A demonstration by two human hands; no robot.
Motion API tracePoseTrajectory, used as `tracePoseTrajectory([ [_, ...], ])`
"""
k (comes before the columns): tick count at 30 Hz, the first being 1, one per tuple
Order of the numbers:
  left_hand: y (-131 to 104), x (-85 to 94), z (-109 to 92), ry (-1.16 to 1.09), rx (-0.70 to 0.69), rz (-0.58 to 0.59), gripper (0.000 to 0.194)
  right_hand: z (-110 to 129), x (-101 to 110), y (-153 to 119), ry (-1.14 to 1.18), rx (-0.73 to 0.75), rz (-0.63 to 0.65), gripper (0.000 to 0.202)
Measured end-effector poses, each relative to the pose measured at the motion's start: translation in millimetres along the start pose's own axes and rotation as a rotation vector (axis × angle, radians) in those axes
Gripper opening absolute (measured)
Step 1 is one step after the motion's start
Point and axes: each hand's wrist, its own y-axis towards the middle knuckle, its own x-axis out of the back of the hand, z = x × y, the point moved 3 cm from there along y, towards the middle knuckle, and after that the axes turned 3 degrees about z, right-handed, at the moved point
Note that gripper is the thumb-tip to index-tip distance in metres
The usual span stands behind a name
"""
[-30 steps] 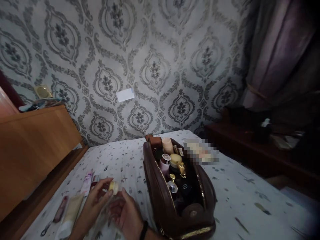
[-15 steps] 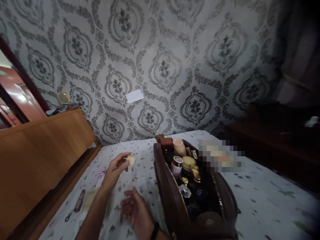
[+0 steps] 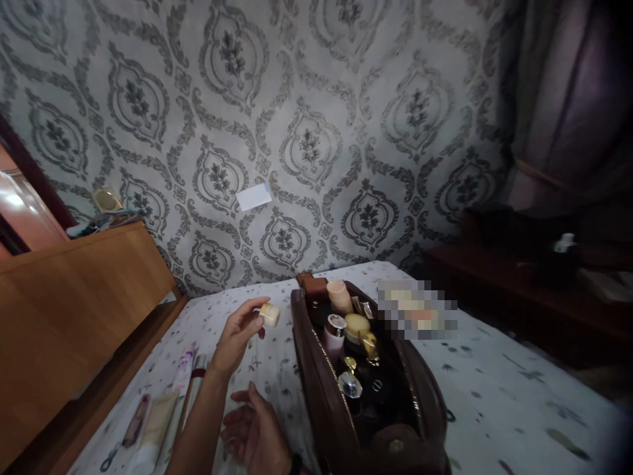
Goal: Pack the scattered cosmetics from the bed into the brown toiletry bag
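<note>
Between the thumb and fingers of my left hand (image 3: pixel 238 335) is a small cream jar with a gold band (image 3: pixel 270 315), held above the bed just left of the bag. My right hand (image 3: pixel 256 429) hovers lower down, palm up with loosely curled fingers apart and nothing in it. Beside it stands an open brown bag (image 3: pixel 316 396) with gold zips. Inside are a peach jar (image 3: pixel 339 297), a lilac bottle (image 3: pixel 335 340), a yellow round container (image 3: pixel 357 326), a gold item (image 3: pixel 368 344), a clear-capped bottle (image 3: pixel 350 385) and a black container (image 3: pixel 378 389).
Left of my forearm lie a beige tube (image 3: pixel 157 422), a purple-white tube (image 3: pixel 184 369), a silver tube (image 3: pixel 198 373) and a slim dark item (image 3: pixel 136 420). A wooden headboard (image 3: pixel 89 297) is at left; a blurred-out item (image 3: pixel 415 310) lies beyond the bag.
The view has shifted, so the bag appears further left. My left hand has brought the small jar closer to the bag's rim. More of the tubes beside my left forearm shows.
</note>
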Motion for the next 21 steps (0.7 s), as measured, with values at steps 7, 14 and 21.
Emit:
tracePoseTrajectory([
  [7, 9.0, -7.0, 0.4, 0.021, -0.003, 0.024, 0.040, 0.4, 0.1, 1.7, -0.029, -0.016, 0.003, 0.054],
  [14, 23.4, -12.3, -6.4, 0.070, -0.022, 0.030, 0.038, -0.6, 0.9, 4.6, -0.059, -0.010, 0.024, 0.067],
  [21, 37.9, -25.8, -20.2, 0.115, -0.049, 0.102, 0.038, 0.4, 0.5, 4.4, -0.086, -0.024, 0.005, 0.062],
])
